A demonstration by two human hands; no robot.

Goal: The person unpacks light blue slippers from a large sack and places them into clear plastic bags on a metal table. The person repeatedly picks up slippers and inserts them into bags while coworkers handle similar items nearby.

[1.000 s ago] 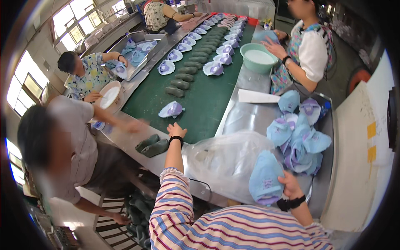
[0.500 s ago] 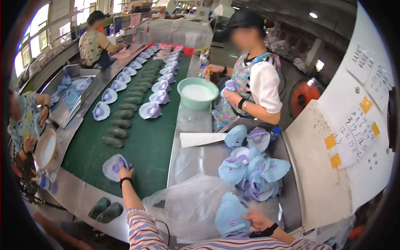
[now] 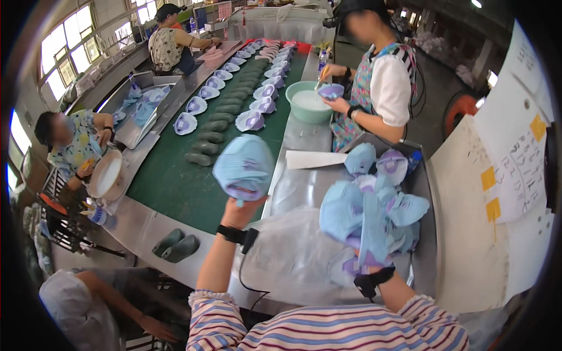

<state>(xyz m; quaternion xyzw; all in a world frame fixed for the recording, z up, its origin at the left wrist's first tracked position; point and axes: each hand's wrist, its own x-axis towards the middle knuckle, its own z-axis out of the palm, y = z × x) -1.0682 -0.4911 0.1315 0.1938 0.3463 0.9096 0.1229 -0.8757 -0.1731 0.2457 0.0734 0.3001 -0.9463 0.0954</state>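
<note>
My left hand (image 3: 241, 213) is raised over the near end of the green belt, its fingers closed on a light blue shoe upper (image 3: 243, 167) with a lavender lower edge. Low at the right, most of my right hand (image 3: 374, 269) is hidden behind another blue and lavender shoe upper (image 3: 374, 225), which stands upright in its grip. That piece overlaps a heap of similar uppers (image 3: 407, 207) on the metal side table.
The green belt (image 3: 170, 175) carries dark shoe lasts (image 3: 208, 136) between rows of uppers. Two dark lasts (image 3: 180, 248) lie on the near metal edge. A clear plastic bag (image 3: 293, 245) lies between my arms. Co-workers sit or stand by a green basin (image 3: 307, 117) and a beige basin (image 3: 111, 175).
My left hand has lifted off the belt and now holds an upper up in front of me. My right hand has moved forward to the heap. My view has shifted left.
</note>
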